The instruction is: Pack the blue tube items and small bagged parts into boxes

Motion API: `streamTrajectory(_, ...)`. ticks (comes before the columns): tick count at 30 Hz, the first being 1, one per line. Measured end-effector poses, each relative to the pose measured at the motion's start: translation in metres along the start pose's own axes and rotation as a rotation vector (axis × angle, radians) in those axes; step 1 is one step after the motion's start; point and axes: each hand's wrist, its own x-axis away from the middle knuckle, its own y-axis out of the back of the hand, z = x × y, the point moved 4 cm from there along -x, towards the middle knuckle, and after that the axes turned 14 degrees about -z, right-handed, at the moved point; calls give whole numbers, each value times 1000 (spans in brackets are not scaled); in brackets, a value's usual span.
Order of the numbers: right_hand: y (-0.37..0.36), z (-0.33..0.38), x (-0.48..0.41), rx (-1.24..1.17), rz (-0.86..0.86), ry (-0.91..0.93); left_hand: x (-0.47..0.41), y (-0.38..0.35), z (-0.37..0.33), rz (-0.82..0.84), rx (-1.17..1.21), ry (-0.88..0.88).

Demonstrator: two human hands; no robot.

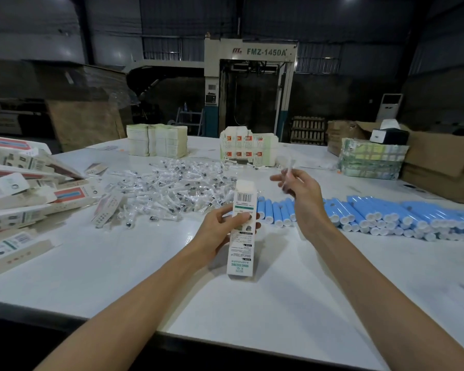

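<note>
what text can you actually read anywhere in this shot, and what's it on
"FMZ-1450A": on the machine behind the table; the red logo beside it is unreadable.
"SONIC ELECTRIC": upside down on the box held by the left hand; its barcode digits and fine print are too small.
The piled boxes at left and flat cartons at the back: print too blurred.
The bagged part pinched by the right hand: nothing legible.

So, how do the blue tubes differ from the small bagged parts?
The blue tubes lie side by side in stacked rows at the right; the bagged parts form a loose, scattered heap at the centre. The blue tubes are opaque with white ends; the bagged parts sit in clear bags showing dark pieces. Both lie on the white table.
</note>
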Motion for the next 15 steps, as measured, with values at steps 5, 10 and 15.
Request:
streamTrajectory(5,-35,40,1,-36,74,116,3,-5,-5,26,-23,-53)
streamTrajectory(10,-55,53,3,188,163,239,3,-5,-6,41,-21,-70)
streamTrajectory(15,-53,48,2,386,213,319,1,-3,-5,39,-42,-75)
